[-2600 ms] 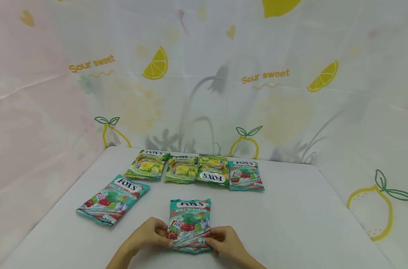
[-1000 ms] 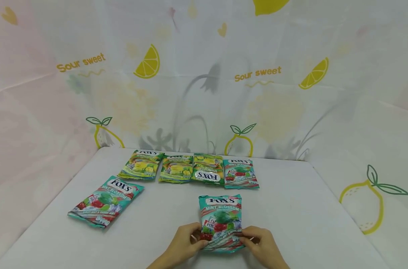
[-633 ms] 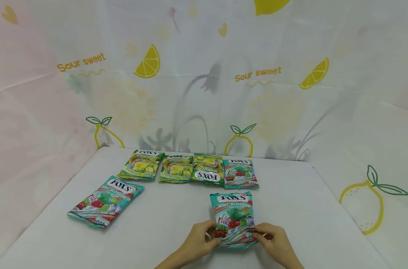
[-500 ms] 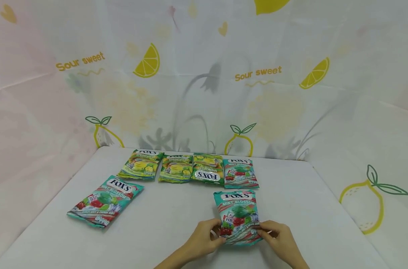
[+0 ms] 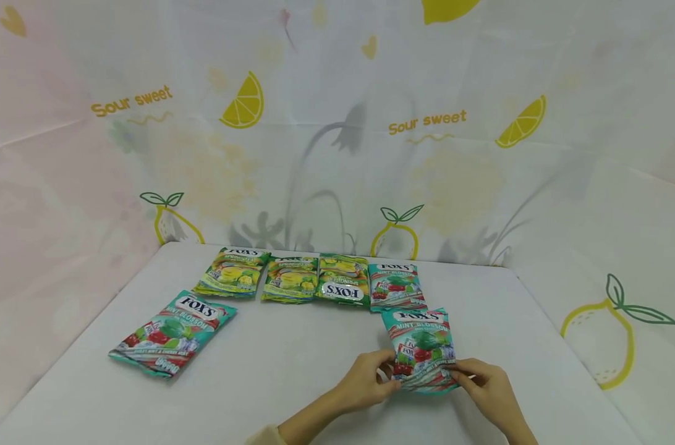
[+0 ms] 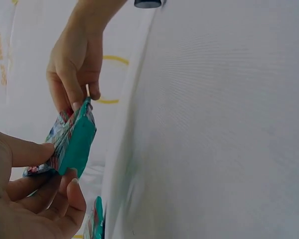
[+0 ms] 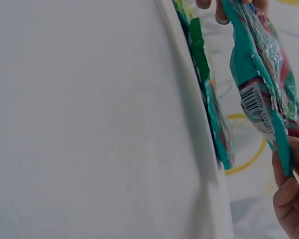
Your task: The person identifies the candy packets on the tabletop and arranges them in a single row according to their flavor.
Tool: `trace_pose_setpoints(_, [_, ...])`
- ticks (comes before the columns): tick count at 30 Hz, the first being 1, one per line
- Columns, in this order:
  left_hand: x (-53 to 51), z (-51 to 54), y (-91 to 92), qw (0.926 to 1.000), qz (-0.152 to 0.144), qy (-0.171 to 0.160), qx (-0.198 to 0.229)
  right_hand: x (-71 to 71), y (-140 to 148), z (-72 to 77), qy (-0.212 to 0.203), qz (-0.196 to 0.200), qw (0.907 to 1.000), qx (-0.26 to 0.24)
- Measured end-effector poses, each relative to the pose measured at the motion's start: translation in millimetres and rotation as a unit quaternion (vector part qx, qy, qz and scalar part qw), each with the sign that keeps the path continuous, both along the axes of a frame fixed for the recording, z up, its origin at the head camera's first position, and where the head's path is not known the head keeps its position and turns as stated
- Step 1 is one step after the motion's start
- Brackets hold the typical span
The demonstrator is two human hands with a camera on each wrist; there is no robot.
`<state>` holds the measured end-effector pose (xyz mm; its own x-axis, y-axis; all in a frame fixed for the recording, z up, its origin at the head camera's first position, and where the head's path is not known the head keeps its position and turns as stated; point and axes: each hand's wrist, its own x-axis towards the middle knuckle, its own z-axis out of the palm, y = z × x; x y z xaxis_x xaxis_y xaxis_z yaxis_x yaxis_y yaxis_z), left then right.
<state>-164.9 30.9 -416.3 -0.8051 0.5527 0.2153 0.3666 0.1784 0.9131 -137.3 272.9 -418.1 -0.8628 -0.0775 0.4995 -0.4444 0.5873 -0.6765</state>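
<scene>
A teal candy bag (image 5: pixel 423 349) printed "Mint Blossom" is held between both hands at the right of the table in the head view. My left hand (image 5: pixel 368 380) pinches its lower left edge, thumb in front and fingers behind. On the lower right edge, my right hand (image 5: pixel 486 386) pinches with thumb and fingers. Both wrist views show the bag (image 6: pixel 74 142) raised off the tabletop, its barcode side (image 7: pixel 256 104) facing down. Its top edge overlaps, in the head view, the bottom of another teal candy bag (image 5: pixel 395 285) in the back row.
Three yellow-green candy bags lie along the back: a left one (image 5: pixel 233 273), a middle one (image 5: pixel 290 279) and an upside-down one (image 5: pixel 343 281). Another teal candy bag (image 5: pixel 173 334) lies slanted at left. The white table (image 5: pixel 282 358) meets a printed cloth backdrop (image 5: pixel 326 167).
Both hands have carried the teal candy bag rightward, then up and away toward the back row. The other bags stay put; the head view has shifted slightly.
</scene>
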Motion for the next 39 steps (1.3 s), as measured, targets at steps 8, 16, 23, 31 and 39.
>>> trace_pose_setpoints(8, [-10.2,5.4,21.4,0.9997,0.014,0.016,0.012,-11.5,19.5,6.7,0.019,-0.018,0.9996,0.008])
trace_pose_setpoints(16, [-22.1,12.2,42.3,0.9988,0.025,0.043,0.006,-21.6,35.4,13.9,0.027,-0.031,0.9992,-0.003])
trace_pose_setpoints(23, [-32.3,15.1,54.8,0.9971,0.028,0.069,-0.019,-27.4,43.7,18.5,0.026,-0.041,0.9988,-0.006])
trace_pose_setpoints(31, [-45.3,17.6,63.2,0.9934,0.029,0.102,-0.044,-37.4,49.1,23.8,0.029,-0.061,0.9977,0.009])
trace_pose_setpoints(39, [-60.8,14.5,74.2,0.9948,0.05,0.076,-0.046,-53.9,55.5,24.4,0.047,-0.076,0.9947,0.052])
